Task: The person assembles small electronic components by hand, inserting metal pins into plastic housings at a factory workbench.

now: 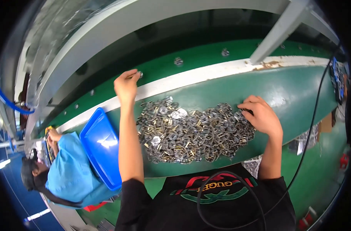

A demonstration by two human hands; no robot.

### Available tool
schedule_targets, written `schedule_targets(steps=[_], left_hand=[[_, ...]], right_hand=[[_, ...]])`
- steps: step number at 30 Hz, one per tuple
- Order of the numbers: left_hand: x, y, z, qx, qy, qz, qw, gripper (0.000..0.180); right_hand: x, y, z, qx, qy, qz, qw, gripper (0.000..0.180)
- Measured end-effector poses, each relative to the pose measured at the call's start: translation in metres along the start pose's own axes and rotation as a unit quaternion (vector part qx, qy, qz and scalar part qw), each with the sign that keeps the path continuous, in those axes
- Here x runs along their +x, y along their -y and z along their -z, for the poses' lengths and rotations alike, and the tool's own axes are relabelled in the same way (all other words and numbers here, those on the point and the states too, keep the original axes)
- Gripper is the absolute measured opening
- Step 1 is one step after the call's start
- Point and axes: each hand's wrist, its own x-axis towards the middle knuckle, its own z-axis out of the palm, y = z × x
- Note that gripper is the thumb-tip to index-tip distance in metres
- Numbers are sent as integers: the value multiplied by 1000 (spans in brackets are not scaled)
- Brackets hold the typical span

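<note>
A wide heap of small silvery metal parts [194, 133], some with brass-coloured pins, lies on the green worktable in front of me. My left hand [127, 86] reaches past the heap, over the white rail, to the green belt. Its thumb and forefinger pinch one small metal part [140, 74] at the belt's surface. At the right end of the heap is my right hand [262, 117], its fingers curled and its thumb near the forefinger. Whatever those fingertips grip among the parts is too small to make out.
Single parts sit spaced along the green belt [202, 57], including one metal part [178, 61]. A blue tray [100, 144] rests left of my forearm. A person in a blue top [75, 169] works farther left. A black cable [316, 111] hangs at right, and a grey post [279, 30] crosses the belt.
</note>
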Motion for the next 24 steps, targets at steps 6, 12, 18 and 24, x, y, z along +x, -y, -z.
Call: schedule_targets(steps=[6, 12, 18, 24], left_hand=[[29, 41, -3, 5, 49, -12, 999, 26], [81, 93, 82, 208, -153, -17, 966, 34], [102, 144, 124, 415, -66, -21, 907, 32], [75, 96, 107, 215, -58, -44, 974, 28]], right_hand=[[7, -2, 8, 140, 89, -133, 977, 10], [2, -18, 3, 167, 61, -12, 984, 10], [-5, -16, 1, 211, 54, -30, 976, 13], [-2, -30, -2, 293, -27, 9, 956, 9]])
